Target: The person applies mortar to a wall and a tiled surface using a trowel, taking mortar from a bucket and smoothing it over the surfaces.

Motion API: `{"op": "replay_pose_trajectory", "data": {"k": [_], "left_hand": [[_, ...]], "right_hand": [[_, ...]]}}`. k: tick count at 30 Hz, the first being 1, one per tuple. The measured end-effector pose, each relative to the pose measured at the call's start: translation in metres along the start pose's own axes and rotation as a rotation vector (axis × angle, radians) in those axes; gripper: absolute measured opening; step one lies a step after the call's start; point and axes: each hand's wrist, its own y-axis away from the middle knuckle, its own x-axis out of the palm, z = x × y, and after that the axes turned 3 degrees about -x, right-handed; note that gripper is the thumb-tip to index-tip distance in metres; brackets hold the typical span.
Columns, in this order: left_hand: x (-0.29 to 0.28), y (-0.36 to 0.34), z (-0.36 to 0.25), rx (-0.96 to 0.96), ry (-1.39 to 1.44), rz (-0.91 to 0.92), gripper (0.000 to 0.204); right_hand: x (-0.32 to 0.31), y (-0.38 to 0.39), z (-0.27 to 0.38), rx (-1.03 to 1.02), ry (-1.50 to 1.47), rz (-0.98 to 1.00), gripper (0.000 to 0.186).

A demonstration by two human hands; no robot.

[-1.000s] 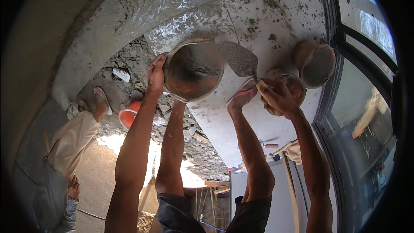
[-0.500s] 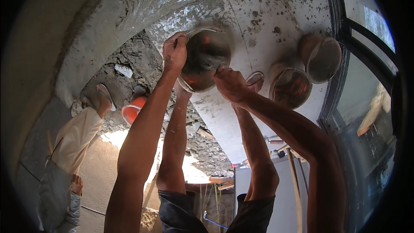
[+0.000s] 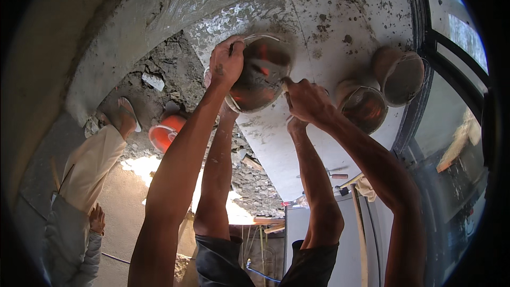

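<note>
My left hand [image 3: 226, 59] grips the upper left rim of a cement-coated bucket [image 3: 255, 72], tilted above the pale spattered board [image 3: 313, 32]. Orange shows through the grey residue inside it. My right hand [image 3: 309, 101] is closed on a trowel handle [image 3: 287, 89] at the bucket's right side; the blade is not visible and seems to be down inside the bucket. Two more grey-crusted buckets [image 3: 362, 107] [image 3: 398, 77] stand to the right, beside my right arm. My bare legs come up below the bucket, with one foot mostly hidden behind my right hand.
Wet plaster [image 3: 122, 58] and broken rubble [image 3: 164, 69] lie at the upper left. An orange bucket [image 3: 163, 137] sits left of my legs. Another person's sandalled foot [image 3: 127, 114] and trousered leg are at the left. A dark-framed glass panel [image 3: 441, 138] runs along the right; tools [image 3: 339, 176] lie below.
The trowel blade, loaded and outside the bucket a second ago, has moved into it with my right hand. My left hand and the bucket have shifted upward and rightward, the bucket turning.
</note>
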Motion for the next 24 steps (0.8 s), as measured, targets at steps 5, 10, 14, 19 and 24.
{"op": "replay_pose_trajectory", "data": {"k": [5, 10, 14, 19, 24], "left_hand": [[0.005, 0.007, -0.006, 0.018, 0.162, 0.056, 0.032], [0.003, 0.007, 0.001, 0.119, 0.221, 0.080, 0.031], [-0.013, 0.008, 0.011, 0.117, 0.216, 0.157, 0.027], [-0.025, -0.002, 0.020, 0.150, 0.383, 0.205, 0.022], [-0.040, -0.013, 0.021, 0.035, 0.449, 0.179, 0.022]], "right_hand": [[0.007, -0.023, -0.012, 0.018, 0.163, -0.072, 0.036], [0.027, -0.029, -0.029, -0.060, -0.126, 0.117, 0.022], [0.070, -0.041, -0.042, -0.146, -0.530, 0.149, 0.030], [0.095, -0.040, -0.020, 0.027, -1.071, 0.307, 0.037], [0.127, -0.036, -0.005, 0.037, -1.410, 0.184, 0.035]]}}
